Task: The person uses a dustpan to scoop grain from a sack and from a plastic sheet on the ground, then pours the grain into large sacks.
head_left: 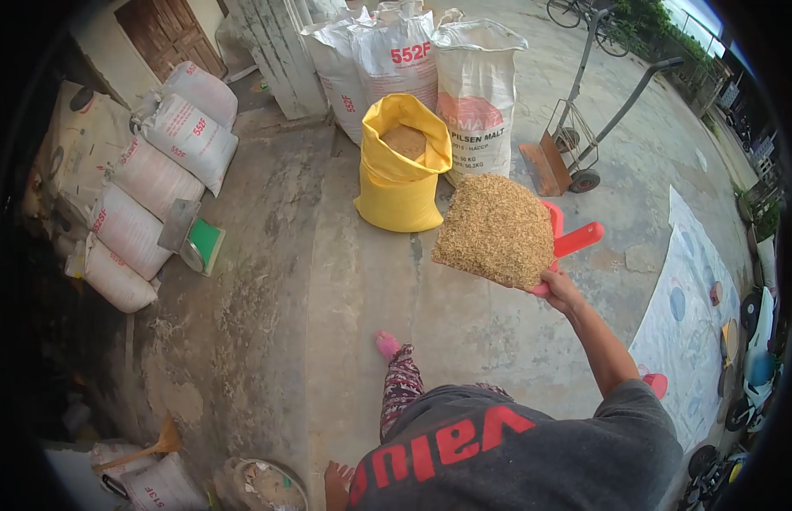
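Note:
My right hand [564, 290] is closed on the near side edge of a red dustpan [581, 239]. Its short handle sticks out to the right, outside my grip. A broad heap of light brown husks or grain [498, 232] fills the pan, held in the air. Just beyond and to the left stands a yellow sack [399, 200], its mouth open and brown grain [404, 141] showing inside. Low at my side hangs my left hand [337, 479], partly hidden by my shirt, fingers apart and holding nothing.
White sacks [394, 64] and a Pilsen malt sack [477, 102] stand behind the yellow one. A hand truck [559, 157] is at right, near a pale tarp [681, 298]. Stacked sacks [149, 183] and a green-topped scale [204, 243] lie left. A basin [295, 477] sits below.

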`<state>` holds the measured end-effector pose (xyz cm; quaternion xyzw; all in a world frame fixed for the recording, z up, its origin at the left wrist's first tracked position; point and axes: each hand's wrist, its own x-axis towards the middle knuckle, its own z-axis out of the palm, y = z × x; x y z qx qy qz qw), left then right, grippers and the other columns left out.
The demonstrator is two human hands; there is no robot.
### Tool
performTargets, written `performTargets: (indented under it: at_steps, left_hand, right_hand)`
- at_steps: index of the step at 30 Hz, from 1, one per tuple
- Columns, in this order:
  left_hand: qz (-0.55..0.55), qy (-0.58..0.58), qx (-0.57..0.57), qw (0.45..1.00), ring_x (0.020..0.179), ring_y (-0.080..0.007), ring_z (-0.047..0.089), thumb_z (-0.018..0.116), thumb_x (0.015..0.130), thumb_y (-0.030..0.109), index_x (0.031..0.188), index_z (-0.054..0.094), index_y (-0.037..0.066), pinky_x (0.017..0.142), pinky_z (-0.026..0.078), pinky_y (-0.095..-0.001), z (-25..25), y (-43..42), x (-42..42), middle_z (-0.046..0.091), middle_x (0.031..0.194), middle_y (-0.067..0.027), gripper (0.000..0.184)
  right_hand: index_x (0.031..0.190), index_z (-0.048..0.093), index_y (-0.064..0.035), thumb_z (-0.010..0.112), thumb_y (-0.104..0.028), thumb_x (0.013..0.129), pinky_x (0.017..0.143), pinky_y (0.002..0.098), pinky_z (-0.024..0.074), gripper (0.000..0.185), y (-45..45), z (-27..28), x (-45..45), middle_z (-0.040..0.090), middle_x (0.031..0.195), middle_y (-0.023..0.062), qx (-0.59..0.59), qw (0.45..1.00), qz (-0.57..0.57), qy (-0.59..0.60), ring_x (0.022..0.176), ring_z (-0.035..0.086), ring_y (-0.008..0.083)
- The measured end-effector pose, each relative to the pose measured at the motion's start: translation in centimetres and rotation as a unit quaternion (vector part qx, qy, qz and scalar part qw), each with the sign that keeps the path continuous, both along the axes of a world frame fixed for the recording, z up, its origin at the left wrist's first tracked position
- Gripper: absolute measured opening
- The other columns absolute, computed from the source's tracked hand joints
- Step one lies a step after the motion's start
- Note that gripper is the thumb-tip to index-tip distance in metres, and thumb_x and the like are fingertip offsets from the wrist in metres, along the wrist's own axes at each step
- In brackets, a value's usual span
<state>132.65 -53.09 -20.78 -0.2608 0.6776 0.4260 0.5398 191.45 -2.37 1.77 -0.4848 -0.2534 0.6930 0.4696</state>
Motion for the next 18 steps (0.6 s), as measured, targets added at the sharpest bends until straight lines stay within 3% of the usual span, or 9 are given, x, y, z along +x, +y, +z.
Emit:
performTargets:
  at_steps: [4, 7, 8, 9, 11, 18]
  left_hand:
    - [-0.034, 0.024, -0.001, 0.999, 0.105, -0.0354, 0.042, 0.040, 0.084, 0.046, 0.133, 0.018, 0.015, 0.083, 0.034, -0.0495, -0.6, 12.9, -11.6, 0.032, 0.129, -0.0138, 0.062]
    - [-0.036, 0.060, -0.019, 0.997, 0.101, -0.0353, 0.044, 0.042, 0.085, 0.043, 0.132, 0.020, 0.014, 0.081, 0.035, -0.0495, 1.5, 19.0, -14.0, 0.034, 0.127, -0.0146, 0.060]
    - [-0.065, 0.083, -0.023, 0.994, 0.101, -0.0353, 0.045, 0.042, 0.085, 0.043, 0.132, 0.022, 0.013, 0.082, 0.034, -0.0496, 4.2, 24.3, -16.6, 0.035, 0.127, -0.0143, 0.058]
    - [-0.093, 0.107, -0.028, 0.990, 0.101, -0.0352, 0.045, 0.042, 0.085, 0.042, 0.131, 0.025, 0.013, 0.083, 0.034, -0.0496, 10.2, 32.4, -17.0, 0.035, 0.127, -0.0140, 0.057]
    - [-0.128, 0.129, 0.011, 0.983, 0.099, -0.0307, 0.048, 0.043, 0.085, 0.039, 0.126, 0.031, 0.014, 0.079, 0.039, -0.0432, 10.0, 42.0, -23.4, 0.042, 0.119, -0.0111, 0.049]
    - [-0.245, 0.182, 0.111, 0.946, 0.109, -0.0317, 0.043, 0.044, 0.087, 0.035, 0.129, 0.029, 0.011, 0.088, 0.036, -0.0406, 17.8, 74.6, -28.3, 0.038, 0.126, -0.0119, 0.050]
  right_hand:
    - [0.117, 0.036, 0.0041, 0.041, 0.004, 0.076, 0.081, 0.0359, 0.0486, 0.041, 7.9, 3.4, -7.6, 0.049, 0.111, 0.0135, -0.007, 1.000, -0.028, 0.009, 0.095, 0.055, 0.0242]
    - [0.117, 0.035, 0.0036, 0.040, 0.003, 0.077, 0.080, 0.0365, 0.0490, 0.041, 15.0, 3.7, -10.4, 0.048, 0.112, 0.0139, -0.016, 0.999, -0.025, 0.028, 0.095, 0.055, 0.0247]
    - [0.118, 0.035, 0.0034, 0.040, 0.003, 0.077, 0.080, 0.0368, 0.0492, 0.041, 16.8, 4.1, -12.4, 0.048, 0.112, 0.0141, -0.014, 0.999, -0.028, 0.033, 0.095, 0.055, 0.0250]
    - [0.118, 0.035, 0.0034, 0.040, 0.003, 0.077, 0.080, 0.0368, 0.0492, 0.041, 18.5, 4.9, -14.2, 0.048, 0.112, 0.0141, -0.013, 0.999, -0.037, 0.033, 0.095, 0.055, 0.0250]
    - [0.118, 0.034, 0.0044, 0.040, 0.003, 0.077, 0.080, 0.0372, 0.0491, 0.041, 22.0, 6.6, -17.6, 0.048, 0.111, 0.0145, -0.007, 0.998, -0.053, 0.013, 0.095, 0.055, 0.0255]
    - [0.117, 0.034, 0.0068, 0.040, 0.004, 0.077, 0.082, 0.0380, 0.0476, 0.042, 37.9, 7.5, -23.6, 0.048, 0.111, 0.0162, 0.013, 0.997, -0.075, 0.030, 0.095, 0.055, 0.0265]
